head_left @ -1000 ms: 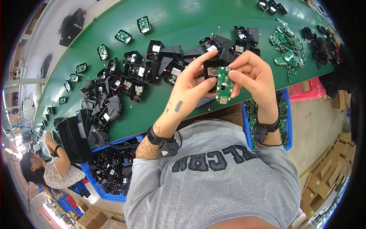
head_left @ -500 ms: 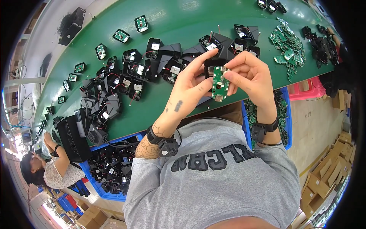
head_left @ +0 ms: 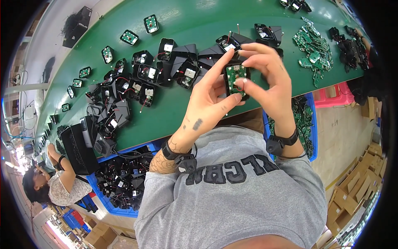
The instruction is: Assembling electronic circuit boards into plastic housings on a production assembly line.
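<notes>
My left hand [head_left: 212, 96] grips a small black plastic housing [head_left: 227, 85] above the table's near edge, thumb along its lower end and index finger stretched past its top. Inside the housing lies a green circuit board [head_left: 234, 71], its component side facing up. My right hand [head_left: 271, 85] arches over it from the right. Its thumb presses on the middle of the board, while the curled fingers are at the upper right corner. The thumbs cover part of the board.
Open black housings [head_left: 147, 74] crowd the green table [head_left: 178, 118]. Housings with boards [head_left: 129, 38] stand at the far left; loose circuit boards [head_left: 313, 50] are heaped at right. Below the edge are blue bins [head_left: 314, 124]. A co-worker [head_left: 68, 186] sits at left.
The circuit board, held over the housing before, now sits inside it. My right hand has shifted from pinching the board's upper end to pressing its thumb on the board's face.
</notes>
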`<state>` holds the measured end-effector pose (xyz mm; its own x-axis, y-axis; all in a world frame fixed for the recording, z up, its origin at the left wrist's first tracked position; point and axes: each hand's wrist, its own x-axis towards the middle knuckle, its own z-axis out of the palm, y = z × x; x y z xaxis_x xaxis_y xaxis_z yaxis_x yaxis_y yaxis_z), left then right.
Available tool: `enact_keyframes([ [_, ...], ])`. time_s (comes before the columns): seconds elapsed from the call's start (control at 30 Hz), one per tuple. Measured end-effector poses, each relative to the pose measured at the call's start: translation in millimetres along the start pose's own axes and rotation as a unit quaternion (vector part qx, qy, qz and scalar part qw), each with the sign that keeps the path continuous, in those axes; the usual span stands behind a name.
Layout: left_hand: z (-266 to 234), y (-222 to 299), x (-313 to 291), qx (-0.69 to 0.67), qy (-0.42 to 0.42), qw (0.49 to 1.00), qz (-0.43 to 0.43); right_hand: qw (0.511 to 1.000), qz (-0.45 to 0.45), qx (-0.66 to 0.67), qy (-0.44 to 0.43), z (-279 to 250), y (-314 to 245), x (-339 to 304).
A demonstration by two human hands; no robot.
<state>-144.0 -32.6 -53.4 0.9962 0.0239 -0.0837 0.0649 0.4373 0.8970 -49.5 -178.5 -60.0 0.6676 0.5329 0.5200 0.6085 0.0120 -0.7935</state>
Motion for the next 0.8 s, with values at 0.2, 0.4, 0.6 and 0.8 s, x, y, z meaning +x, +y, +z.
enact_keyframes([
  [0.2,4.6,-4.5,-2.0,0.065,0.013,0.997,0.048,0.908,0.252,0.336,-0.015,1.1,-14.0,-3.9],
  [0.4,5.1,-9.4,-4.0,0.154,0.021,0.984,0.086,0.928,0.227,0.293,-0.042,4.0,2.8,-13.8],
  [0.6,7.0,-16.1,6.0,-0.010,0.096,0.990,0.102,0.996,-0.008,0.027,0.090,0.3,8.6,-3.9],
  [0.8,-2.1,-33.6,13.1,0.115,0.107,0.977,0.148,0.997,-0.026,-0.035,0.063,17.9,6.0,-16.6],
])
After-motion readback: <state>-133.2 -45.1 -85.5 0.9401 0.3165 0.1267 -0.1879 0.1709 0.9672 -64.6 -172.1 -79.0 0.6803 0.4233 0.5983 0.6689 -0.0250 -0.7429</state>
